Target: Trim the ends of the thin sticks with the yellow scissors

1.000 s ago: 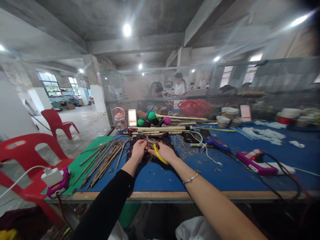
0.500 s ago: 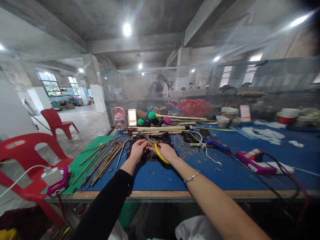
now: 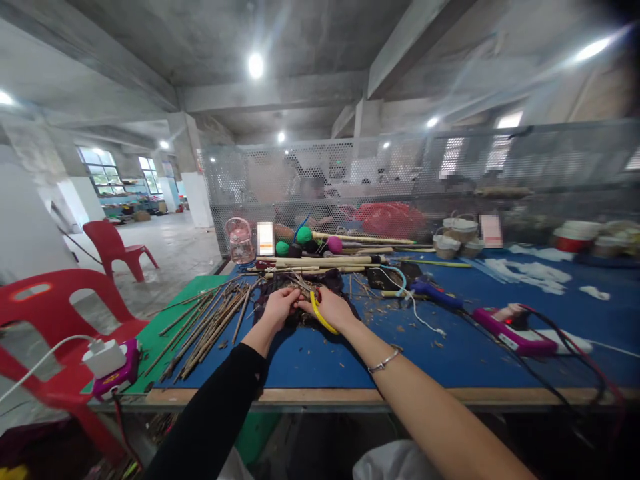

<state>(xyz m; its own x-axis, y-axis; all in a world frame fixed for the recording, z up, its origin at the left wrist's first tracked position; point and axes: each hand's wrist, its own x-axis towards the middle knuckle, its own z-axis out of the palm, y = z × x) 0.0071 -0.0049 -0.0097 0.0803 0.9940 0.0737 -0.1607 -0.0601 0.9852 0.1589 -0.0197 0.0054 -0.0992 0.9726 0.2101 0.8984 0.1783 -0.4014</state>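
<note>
My right hand (image 3: 332, 311) is closed round scissors with a yellow handle (image 3: 321, 315), their blades angled up and to the left. My left hand (image 3: 280, 309) is beside it, its fingers pinched together at the blades; what they hold is too small to name. Both hands are over a dark cloth (image 3: 265, 288) with brown plant scraps, on the blue table mat (image 3: 320, 363). Thin brown sticks (image 3: 213, 330) lie in a loose pile to the left of my left hand.
Behind the hands lie pale rods (image 3: 330, 261) and yarn balls (image 3: 304, 235). To the right are a blue glue gun (image 3: 437, 293), a purple power strip (image 3: 515, 331) and small buckets (image 3: 460, 230). A pink bottle (image 3: 240, 240) stands back left, red chairs (image 3: 65, 320) at the left.
The scissor blades now show more clearly between my hands, and my right hand has tilted slightly. The whole view has shifted down a little.
</note>
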